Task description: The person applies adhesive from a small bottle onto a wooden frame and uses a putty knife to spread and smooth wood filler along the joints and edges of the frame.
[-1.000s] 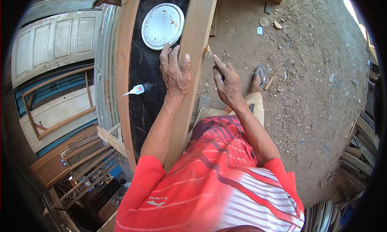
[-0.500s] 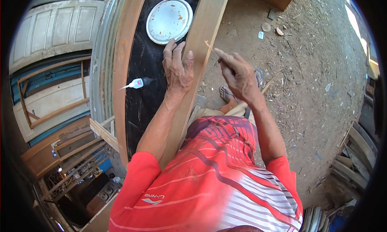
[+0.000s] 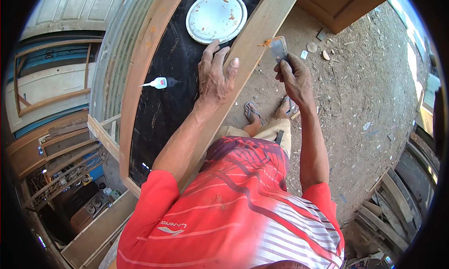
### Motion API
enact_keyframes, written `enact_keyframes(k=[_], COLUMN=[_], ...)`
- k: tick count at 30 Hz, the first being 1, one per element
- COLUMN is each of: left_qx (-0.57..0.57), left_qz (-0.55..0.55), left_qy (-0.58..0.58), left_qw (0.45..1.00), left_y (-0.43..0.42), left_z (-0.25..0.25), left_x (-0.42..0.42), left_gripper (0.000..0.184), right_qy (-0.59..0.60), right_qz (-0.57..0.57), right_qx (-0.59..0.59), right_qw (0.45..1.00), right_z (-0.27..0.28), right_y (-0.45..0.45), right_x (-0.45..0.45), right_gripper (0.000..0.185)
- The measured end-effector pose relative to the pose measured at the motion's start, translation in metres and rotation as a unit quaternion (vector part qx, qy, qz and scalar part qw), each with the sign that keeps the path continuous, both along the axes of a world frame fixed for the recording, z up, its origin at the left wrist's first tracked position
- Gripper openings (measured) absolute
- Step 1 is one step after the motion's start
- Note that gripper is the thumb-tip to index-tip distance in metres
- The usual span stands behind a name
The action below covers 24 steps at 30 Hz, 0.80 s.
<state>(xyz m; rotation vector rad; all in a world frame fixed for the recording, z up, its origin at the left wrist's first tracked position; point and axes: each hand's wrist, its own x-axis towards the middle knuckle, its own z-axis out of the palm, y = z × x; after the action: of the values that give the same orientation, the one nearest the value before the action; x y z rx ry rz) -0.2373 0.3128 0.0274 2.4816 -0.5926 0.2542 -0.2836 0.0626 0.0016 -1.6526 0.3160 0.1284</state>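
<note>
Right hand (image 3: 295,79) pinches an orange-smeared scraper blade (image 3: 279,49) at one o'clock.
Left hand (image 3: 216,79), fingers loosely spread, meets the round lid (image 3: 216,17) at twelve; nozzle bottle (image 3: 160,83) at nine.

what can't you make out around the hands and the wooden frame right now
All in the head view:
Blade: gripped end hidden by the right hand.
Left hand: palm hidden behind the back of the hand.
Small bottle: label print too small to read.
Wooden frame: far end cut off by the top edge.
</note>
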Motion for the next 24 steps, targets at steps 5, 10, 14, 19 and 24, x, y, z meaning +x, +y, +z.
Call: enact_keyframes(k=[5,10,14,19,24], left_qx=[-0.009,-0.012,-0.016,-0.026,-0.028], left_qz=[0.005,0.009,0.015,0.018,0.014], left_qy=[0.002,0.004,0.008,0.007,0.001], left_qw=[1.0,1.0,1.0,0.999,1.0], left_y=[-0.002,-0.002,-0.003,-0.001,0.0], left_z=[0.003,0.004,0.007,0.003,0.001], left_x=[0.0,-0.001,-0.002,-0.001,-0.001], left_gripper=[0.067,0.066,0.063,0.063,0.06], right_qy=[-0.07,-0.131,-0.142,-0.158,-0.207], right_qz=[-0.009,0.049,0.091,0.122,0.18], right_qx=[-0.203,-0.442,-0.499,-0.489,-0.527], right_qw=[0.977,0.886,0.85,0.849,0.804], right_z=[0.028,0.053,0.064,0.056,0.061], right_y=[0.002,0.009,0.017,0.019,0.016], right_x=[-0.004,-0.006,-0.007,-0.009,-0.005], right_gripper=[0.03,0.041,0.048,0.055,0.057])
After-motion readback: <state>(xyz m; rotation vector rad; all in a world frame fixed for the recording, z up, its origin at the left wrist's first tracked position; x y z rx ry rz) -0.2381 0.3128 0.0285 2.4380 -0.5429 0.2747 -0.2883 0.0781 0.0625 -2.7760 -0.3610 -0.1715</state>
